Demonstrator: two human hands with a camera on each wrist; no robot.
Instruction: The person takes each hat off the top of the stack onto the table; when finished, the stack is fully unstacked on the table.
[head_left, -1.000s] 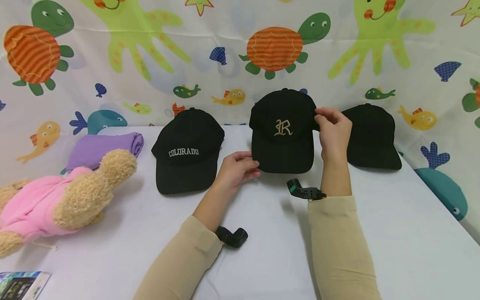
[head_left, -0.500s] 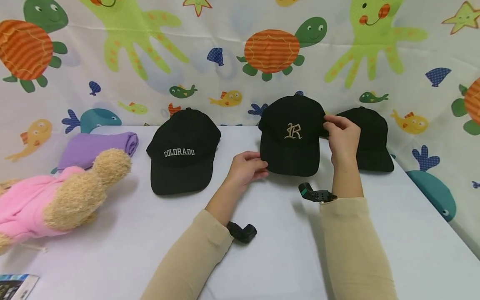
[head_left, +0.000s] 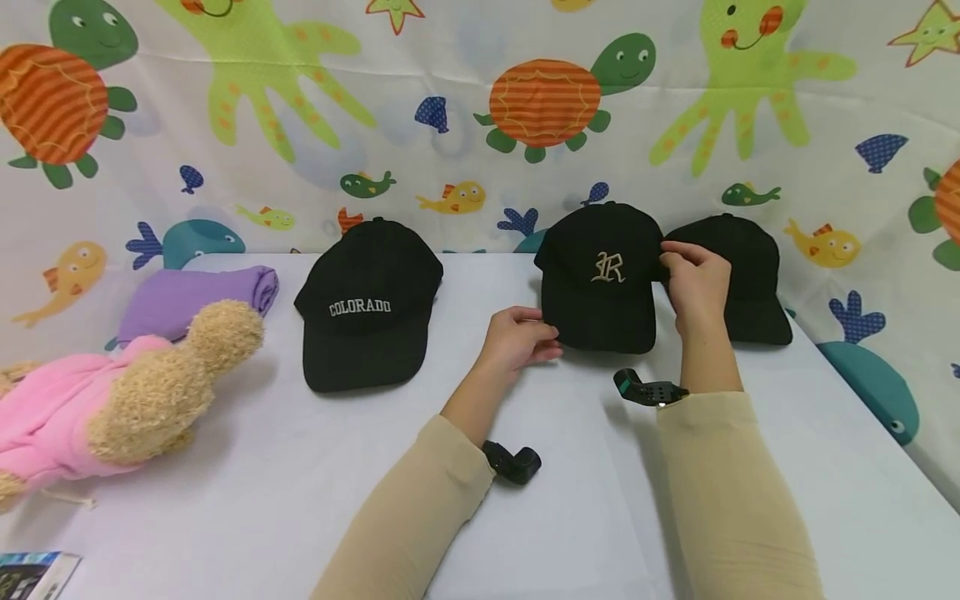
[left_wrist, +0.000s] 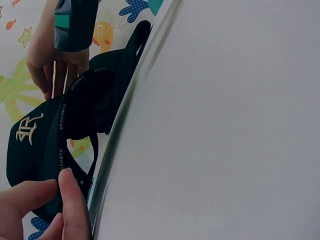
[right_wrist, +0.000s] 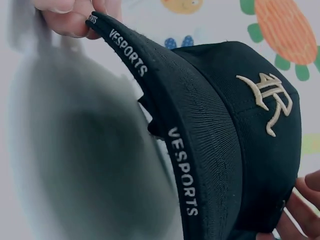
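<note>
Both hands hold a black baseball cap [head_left: 600, 315] with a gold letter R on its front. My left hand [head_left: 519, 340] pinches the left corner of the brim between thumb and fingers. At the right side of the crown, my right hand [head_left: 699, 282] grips the cap. White VESPORTS lettering runs along the brim edge of the cap [right_wrist: 210, 125] in the right wrist view. A plain black cap [head_left: 756, 304] sits just behind the right hand, partly covered. Farther left on the table lies another black cap [head_left: 366, 346] marked COLORADO.
On the white table [head_left: 300, 500], a plush toy [head_left: 153, 404] in pink clothing lies at the left. A folded purple cloth [head_left: 197, 296] is behind it. A booklet or box [head_left: 33, 573] shows at the lower left corner. A sea-animal curtain [head_left: 465, 92] hangs behind.
Both hands have carried the R cap to the right and slightly down, closer to the plain black cap. The COLORADO cap and the plush toy stay in place on the table.
</note>
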